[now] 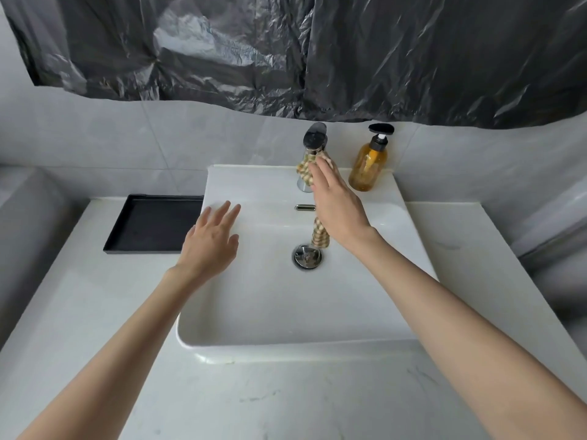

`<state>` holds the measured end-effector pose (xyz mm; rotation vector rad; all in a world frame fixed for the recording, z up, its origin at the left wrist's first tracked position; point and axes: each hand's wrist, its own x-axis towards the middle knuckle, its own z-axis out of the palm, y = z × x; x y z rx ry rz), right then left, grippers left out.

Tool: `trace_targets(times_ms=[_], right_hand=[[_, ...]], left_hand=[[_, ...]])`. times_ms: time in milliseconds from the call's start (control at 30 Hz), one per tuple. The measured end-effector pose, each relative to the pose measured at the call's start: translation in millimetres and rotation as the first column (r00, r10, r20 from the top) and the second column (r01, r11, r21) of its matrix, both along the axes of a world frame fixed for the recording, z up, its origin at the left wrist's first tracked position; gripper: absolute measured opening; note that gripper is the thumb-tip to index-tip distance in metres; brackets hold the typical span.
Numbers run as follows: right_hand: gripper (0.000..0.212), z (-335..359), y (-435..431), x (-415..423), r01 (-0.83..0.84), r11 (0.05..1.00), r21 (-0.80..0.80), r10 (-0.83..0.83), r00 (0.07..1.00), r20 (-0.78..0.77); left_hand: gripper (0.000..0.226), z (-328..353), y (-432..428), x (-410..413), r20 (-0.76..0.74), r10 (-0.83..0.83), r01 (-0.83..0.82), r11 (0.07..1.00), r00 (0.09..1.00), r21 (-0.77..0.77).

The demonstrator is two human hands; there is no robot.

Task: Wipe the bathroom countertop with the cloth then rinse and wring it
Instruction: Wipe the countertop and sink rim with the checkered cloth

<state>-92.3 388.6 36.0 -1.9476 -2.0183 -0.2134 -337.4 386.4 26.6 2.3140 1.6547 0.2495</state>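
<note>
My right hand (338, 204) covers most of the checked cloth (320, 234), so only two bits show: one bunched at the chrome tap (313, 147), one hanging over the basin near the round metal drain (306, 256). My fingers press the cloth against the tap; I can't tell whether they are closed around it. My left hand (211, 239) is spread open, empty, over the left rim of the smooth white sink (254, 312). One amber pump bottle (368, 166) stands just right of the tap. One flat black tray (149, 223) lies on the pale marbled surface (286, 401), partly behind the sink. Crinkled black plastic sheeting (317, 52) hides whatever is on the wall above.
</note>
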Motion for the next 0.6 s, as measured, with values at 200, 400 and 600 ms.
trace_targets(times_ms=[200, 400, 600], right_hand=[[0.051, 12, 19, -11, 0.014, 0.997, -0.080, -0.001, 0.987, 0.163], [0.058, 8, 4, 1, -0.069, 0.997, 0.045, 0.057, 0.973, 0.221], [0.083, 10, -29, 32, -0.129, 0.991, 0.039, 0.123, 0.982, 0.146]], left_hand=[[0.059, 1, 6, -1, -0.001, -0.052, 0.052, 0.999, 0.999, 0.017], [0.057, 3, 10, -2, 0.019, -0.075, 0.074, 0.996, 0.997, 0.047], [0.055, 11, 7, 8, 0.033, -0.095, 0.094, 0.995, 0.995, 0.047]])
